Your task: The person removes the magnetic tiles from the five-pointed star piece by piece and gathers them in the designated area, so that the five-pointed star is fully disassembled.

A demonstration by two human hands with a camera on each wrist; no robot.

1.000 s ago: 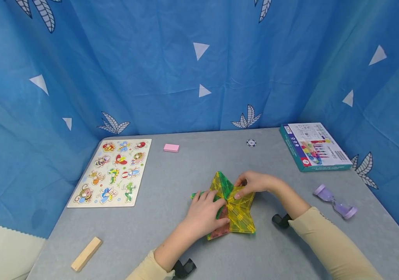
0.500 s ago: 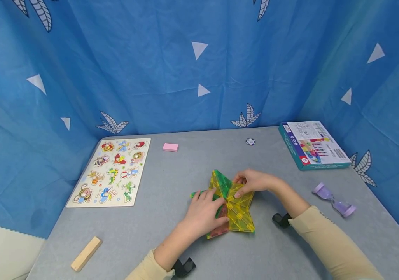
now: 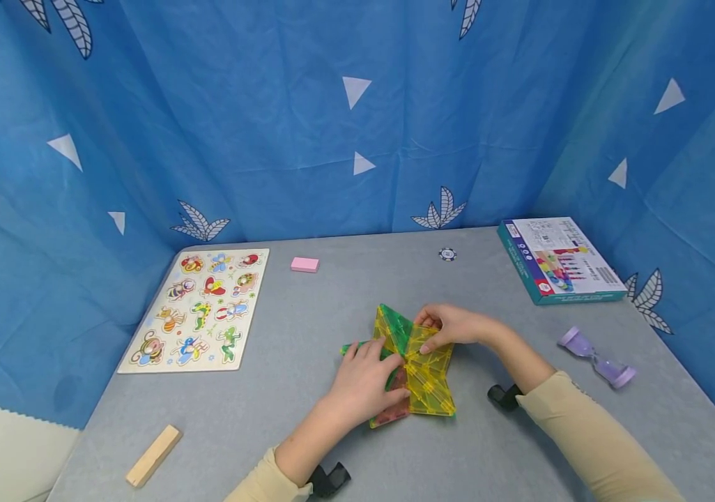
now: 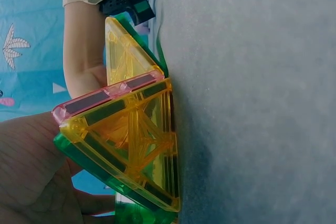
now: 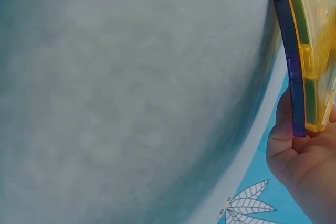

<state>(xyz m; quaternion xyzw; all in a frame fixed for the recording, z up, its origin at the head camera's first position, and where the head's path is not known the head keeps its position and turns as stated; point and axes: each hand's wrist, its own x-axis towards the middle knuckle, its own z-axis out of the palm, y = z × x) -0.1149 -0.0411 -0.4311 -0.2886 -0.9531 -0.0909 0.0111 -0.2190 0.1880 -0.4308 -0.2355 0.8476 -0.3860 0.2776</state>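
A star-shaped build of see-through magnetic tiles [image 3: 431, 390] sits on the table in front of me, with yellow, green and red triangles. My left hand [image 3: 364, 383] spans its left side, thumb over the red tile [image 3: 390, 416] and fingers over the green part. At the far right point, my right hand [image 3: 454, 326] pinches a yellow tile [image 3: 439, 355] between thumb and fingers. The left wrist view shows a yellow triangular tile [image 4: 123, 140] edged by pink and green ones, beside my palm. In the right wrist view a dark blue tile edge [image 5: 291, 61] backs the yellow one.
An insect puzzle board [image 3: 197, 310] lies at left, a wooden block [image 3: 153, 457] nearer me. A pink block [image 3: 304, 264] and a poker chip [image 3: 448, 254] lie toward the back. A flat box [image 3: 561, 261] and a purple sand timer [image 3: 597, 358] are at right.
The star's far yellow-and-green point has shifted slightly left. Both hands keep their places on the tiles, and the head view has moved a little.
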